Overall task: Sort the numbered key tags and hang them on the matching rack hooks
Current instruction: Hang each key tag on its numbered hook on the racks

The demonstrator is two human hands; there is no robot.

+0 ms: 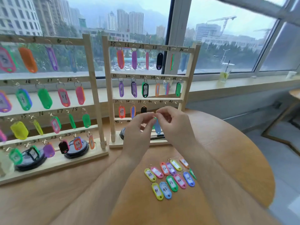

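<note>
Left hand [139, 127] and right hand [174, 122] pinch the ring of a blue tag [157, 128], fingertips together, before the right rack [110, 95]. Loose tags [170, 177] lie toward the table's [230, 143] right edge.

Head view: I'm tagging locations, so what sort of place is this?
Probably an upper-floor lounge or office: a round wooden table, big windows overlooking city towers, an iced drink on the sill.

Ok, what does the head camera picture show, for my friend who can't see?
The left hand and right hand pinch a blue key tag by its top before a wooden rack of numbered hooks. More coloured tags lie on the round table.
</note>
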